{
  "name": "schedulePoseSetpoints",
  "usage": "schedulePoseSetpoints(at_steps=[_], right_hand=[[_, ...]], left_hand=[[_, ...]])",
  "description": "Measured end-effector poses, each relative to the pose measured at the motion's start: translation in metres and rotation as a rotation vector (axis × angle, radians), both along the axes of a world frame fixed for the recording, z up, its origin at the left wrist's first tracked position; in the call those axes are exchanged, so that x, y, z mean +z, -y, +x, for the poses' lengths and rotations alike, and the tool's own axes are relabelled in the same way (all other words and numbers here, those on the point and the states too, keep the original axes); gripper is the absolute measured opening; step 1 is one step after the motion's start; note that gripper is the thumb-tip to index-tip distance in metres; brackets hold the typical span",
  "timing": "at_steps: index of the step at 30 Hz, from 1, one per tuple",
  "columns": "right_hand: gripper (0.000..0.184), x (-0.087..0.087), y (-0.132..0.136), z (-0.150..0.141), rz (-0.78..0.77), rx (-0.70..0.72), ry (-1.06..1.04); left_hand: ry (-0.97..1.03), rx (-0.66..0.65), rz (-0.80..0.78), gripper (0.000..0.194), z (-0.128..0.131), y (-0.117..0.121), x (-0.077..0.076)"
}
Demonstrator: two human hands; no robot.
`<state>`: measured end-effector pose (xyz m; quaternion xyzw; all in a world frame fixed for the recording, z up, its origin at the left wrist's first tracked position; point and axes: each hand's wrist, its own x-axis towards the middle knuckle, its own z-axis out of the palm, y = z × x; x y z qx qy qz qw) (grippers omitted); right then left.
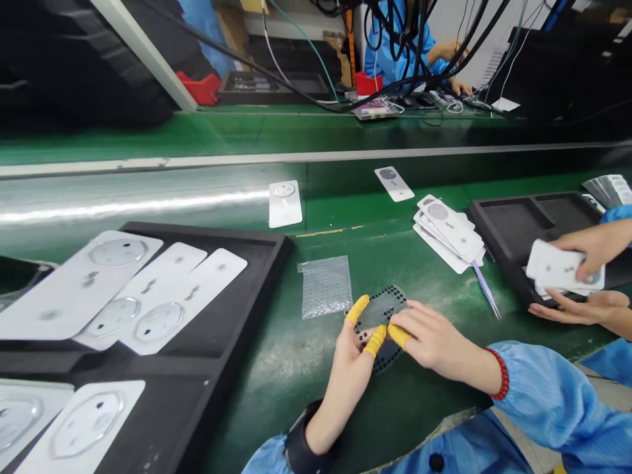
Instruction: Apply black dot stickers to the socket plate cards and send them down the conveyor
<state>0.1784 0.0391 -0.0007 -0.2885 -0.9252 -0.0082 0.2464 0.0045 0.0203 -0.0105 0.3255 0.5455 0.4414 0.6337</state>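
Between my hands is a translucent grey sheet with rows of small black dots (378, 314) along its edges. My left hand (353, 352), in yellow finger cots on two fingers, is closed on the sheet's near left side. My right hand (432, 336), with a yellow cot on its thumb, pinches at the sheet's right side; whether a single dot is between its fingertips cannot be seen. Just beyond my left hand, a clear bubble-wrap pouch (326, 288) lies flat on the green table (266, 408).
At left is a black tray (232, 329) with several white cards (187, 299) bearing clear discs. White cards (450, 230) are stacked by purple tweezers (486, 289). At right, a co-worker's hands (590, 276) hold cards over another black tray (523, 224). Cables (409, 39) hang behind.
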Motion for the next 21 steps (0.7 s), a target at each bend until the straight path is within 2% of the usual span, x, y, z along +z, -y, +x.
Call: schedulePoseSetpoints(at_steps=[4,6,8,10,12,13,15,18,21], right_hand=[[0.040,-0.006,0.002,-0.010,0.153,0.079,0.080],[0.038,-0.007,-0.001,-0.012,0.149,0.130,0.148],[0.033,-0.006,-0.005,-0.008,0.077,0.161,0.221],[0.021,-0.006,-0.007,0.002,-0.062,0.170,0.264],[0.012,-0.007,-0.006,0.013,-0.235,0.168,0.242],[0.014,-0.007,-0.006,0.019,-0.328,0.167,0.193],[0.016,-0.008,-0.006,0.028,-0.522,0.150,0.011],[0.012,-0.007,-0.010,0.036,-0.760,0.037,-0.395],[0.009,-0.012,-0.022,0.042,-0.838,0.002,-0.665]], left_hand=[[0.002,0.040,-0.026,0.077,0.002,-0.002,-0.011],[-0.017,0.071,-0.011,0.074,0.003,-0.003,-0.021],[-0.099,0.054,0.026,0.072,0.000,-0.002,-0.027],[-0.262,-0.081,0.069,0.070,-0.011,-0.003,-0.024],[-0.548,-0.258,0.125,0.062,-0.027,-0.013,-0.008],[-0.725,-0.328,0.159,0.055,-0.034,-0.025,0.004],[-1.129,-0.379,0.259,0.037,-0.038,-0.065,0.032],[-1.242,-0.300,0.387,0.043,-0.012,-0.164,0.064],[-1.272,-0.293,0.463,0.042,0.038,-0.275,0.069]])
